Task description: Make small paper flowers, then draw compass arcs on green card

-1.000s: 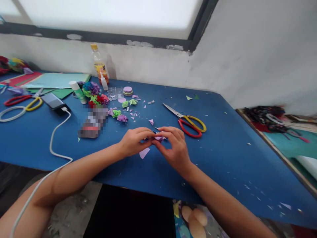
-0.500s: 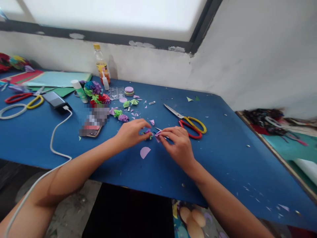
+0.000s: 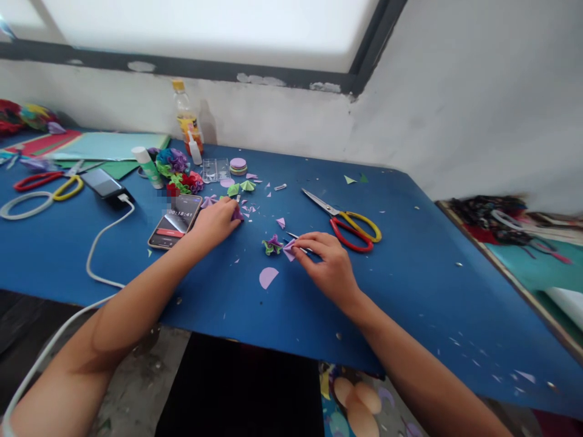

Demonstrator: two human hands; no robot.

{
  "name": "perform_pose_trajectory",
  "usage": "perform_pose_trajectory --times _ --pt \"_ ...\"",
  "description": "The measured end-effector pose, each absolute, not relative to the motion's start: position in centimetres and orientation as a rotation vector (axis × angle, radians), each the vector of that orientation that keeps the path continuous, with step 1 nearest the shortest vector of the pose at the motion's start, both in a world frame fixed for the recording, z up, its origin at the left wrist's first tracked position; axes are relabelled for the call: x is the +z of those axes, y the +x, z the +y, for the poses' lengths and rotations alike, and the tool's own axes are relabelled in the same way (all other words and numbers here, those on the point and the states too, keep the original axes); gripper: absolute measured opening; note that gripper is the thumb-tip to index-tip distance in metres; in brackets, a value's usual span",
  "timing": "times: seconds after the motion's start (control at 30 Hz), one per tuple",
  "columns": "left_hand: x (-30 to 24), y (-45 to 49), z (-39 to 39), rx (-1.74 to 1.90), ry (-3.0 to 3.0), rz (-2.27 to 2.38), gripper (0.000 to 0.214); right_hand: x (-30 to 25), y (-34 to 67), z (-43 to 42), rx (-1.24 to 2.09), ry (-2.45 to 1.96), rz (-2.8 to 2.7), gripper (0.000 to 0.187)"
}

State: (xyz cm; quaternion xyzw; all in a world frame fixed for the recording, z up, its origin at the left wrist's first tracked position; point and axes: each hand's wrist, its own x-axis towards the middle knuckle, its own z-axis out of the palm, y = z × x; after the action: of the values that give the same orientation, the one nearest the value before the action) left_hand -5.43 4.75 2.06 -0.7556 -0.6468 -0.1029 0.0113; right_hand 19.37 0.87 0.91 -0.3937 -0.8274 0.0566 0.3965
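Left hand (image 3: 214, 221) has reached back to the purple paper flower (image 3: 237, 213).

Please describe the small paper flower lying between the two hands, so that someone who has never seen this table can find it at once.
On the blue table, look just left of the right hand, near the red-and-yellow scissors. There lies a small paper flower, touched by neither hand. Unlike the flat purple half-circle in front of it, it is crumpled and mixes green with purple.
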Motion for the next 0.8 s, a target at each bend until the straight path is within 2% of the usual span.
perform_pose_trajectory --times 0.13,0.37,0.5,0.8 --pt "1.0 -5.2 5.1 -0.541 -2.588 -1.776 0.024 1.1 19.4 0.7 0.141 -0.986 -2.103 0.012" --pt "-0.5 -4.6 5.5 -0.803 -2.717 -1.564 0.018 1.2 19.4 0.5 0.15 -0.997 -2.103 0.011" --pt "-0.8 -4.4 5.6 -0.959 -2.685 -1.591 0.024 1.2 19.4 0.5 0.148 -0.988 -2.113 0.01" --pt "-1.2 -4.0 5.8 -1.169 -2.645 -1.674 0.011 1.1 19.4 0.6 0.145 -0.981 -2.105 0.01"
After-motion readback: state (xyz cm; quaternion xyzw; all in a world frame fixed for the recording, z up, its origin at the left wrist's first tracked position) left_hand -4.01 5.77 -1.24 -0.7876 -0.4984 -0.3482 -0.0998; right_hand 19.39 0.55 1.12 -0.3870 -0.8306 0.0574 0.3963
